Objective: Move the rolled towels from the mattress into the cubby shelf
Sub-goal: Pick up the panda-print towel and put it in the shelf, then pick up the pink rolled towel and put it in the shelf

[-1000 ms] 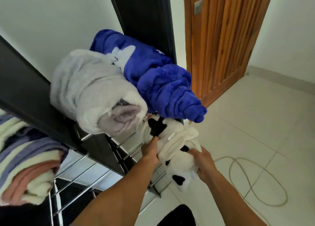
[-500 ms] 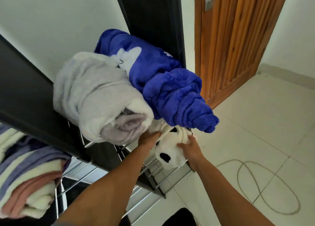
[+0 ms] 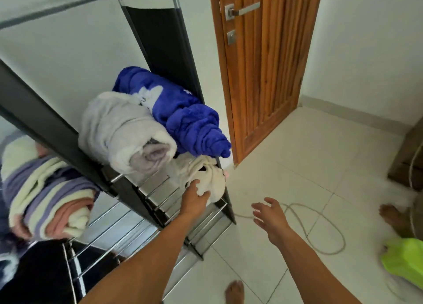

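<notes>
A white towel with black patches (image 3: pixel 206 177) lies in a cubby of the black shelf (image 3: pixel 52 132), under a rolled blue towel (image 3: pixel 183 118) and beside a rolled grey towel (image 3: pixel 123 132). My left hand (image 3: pixel 194 196) presses against the white towel's front end, fingers curled on it. My right hand (image 3: pixel 270 216) hovers off to the right of the shelf, fingers spread, holding nothing. A striped purple, cream and pink towel roll (image 3: pixel 45 193) sits in the cubby to the left.
A wooden door (image 3: pixel 263 74) stands right of the shelf. A pale cord (image 3: pixel 320 232) loops on the tiled floor. Another person's foot (image 3: pixel 393 214) and a lime-green cloth (image 3: pixel 405 258) are at the right edge. My own foot (image 3: pixel 234 291) shows at the bottom.
The white patched towel has gone deeper into the cubby under the blue roll. My right hand has let go of it and pulled back to the right; my left hand stays on it.
</notes>
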Available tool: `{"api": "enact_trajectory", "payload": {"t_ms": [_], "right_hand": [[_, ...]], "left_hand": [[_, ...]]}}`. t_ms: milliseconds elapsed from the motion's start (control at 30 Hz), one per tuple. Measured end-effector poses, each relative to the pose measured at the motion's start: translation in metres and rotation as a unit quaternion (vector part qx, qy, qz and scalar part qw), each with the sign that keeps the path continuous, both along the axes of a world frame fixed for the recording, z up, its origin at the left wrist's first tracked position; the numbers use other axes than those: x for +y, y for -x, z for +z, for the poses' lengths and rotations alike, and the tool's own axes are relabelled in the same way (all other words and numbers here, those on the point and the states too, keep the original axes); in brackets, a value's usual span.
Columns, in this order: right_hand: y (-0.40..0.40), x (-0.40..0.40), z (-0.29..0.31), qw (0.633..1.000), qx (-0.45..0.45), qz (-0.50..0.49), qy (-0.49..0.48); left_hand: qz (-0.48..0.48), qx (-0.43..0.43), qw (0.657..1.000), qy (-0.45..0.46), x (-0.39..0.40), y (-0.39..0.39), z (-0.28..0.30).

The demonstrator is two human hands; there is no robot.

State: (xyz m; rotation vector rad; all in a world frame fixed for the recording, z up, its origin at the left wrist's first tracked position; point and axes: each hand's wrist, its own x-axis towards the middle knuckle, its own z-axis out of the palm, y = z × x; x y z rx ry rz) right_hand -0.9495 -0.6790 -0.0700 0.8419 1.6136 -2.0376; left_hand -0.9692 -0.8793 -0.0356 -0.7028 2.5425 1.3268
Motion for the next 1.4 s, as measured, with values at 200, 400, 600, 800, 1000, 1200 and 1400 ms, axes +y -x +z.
{"api": "enact_trajectory", "payload": {"t_ms": [200, 400, 600, 800, 1000, 1200, 1400], "right_hand": [[-0.118, 0.124, 0.021, 0.989, -0.009, -0.149, 0.017], [-0.261, 0.236, 0.044, 0.934, 0.008, -0.358, 0.016], [-0.429, 0.284, 0.054, 0.819, 0.017, -0.574, 0.012], [-0.592, 0.265, 0.056, 0.728, -0.008, -0.685, 0.019], [-0.722, 0.278, 0.053, 0.622, 0.033, -0.782, 0.012], [-0.81, 0.338, 0.039, 0.536, 0.043, -0.841, 0.056], [-0.853, 0.408, 0.033, 0.503, 0.062, -0.858, 0.086]], "left_hand": [[-0.11, -0.006, 0.993, -0.032, 0.1, -0.075, 0.011], [-0.35, -0.029, 0.933, -0.072, 0.232, -0.145, 0.016], [-0.528, -0.045, 0.844, -0.085, 0.355, -0.22, 0.018], [-0.694, -0.07, 0.712, -0.082, 0.442, -0.358, 0.005], [-0.807, -0.125, 0.576, -0.031, 0.523, -0.495, -0.006], [-0.859, -0.11, 0.499, -0.001, 0.626, -0.603, 0.002], [-0.869, -0.119, 0.479, 0.024, 0.697, -0.662, 0.009]]}}
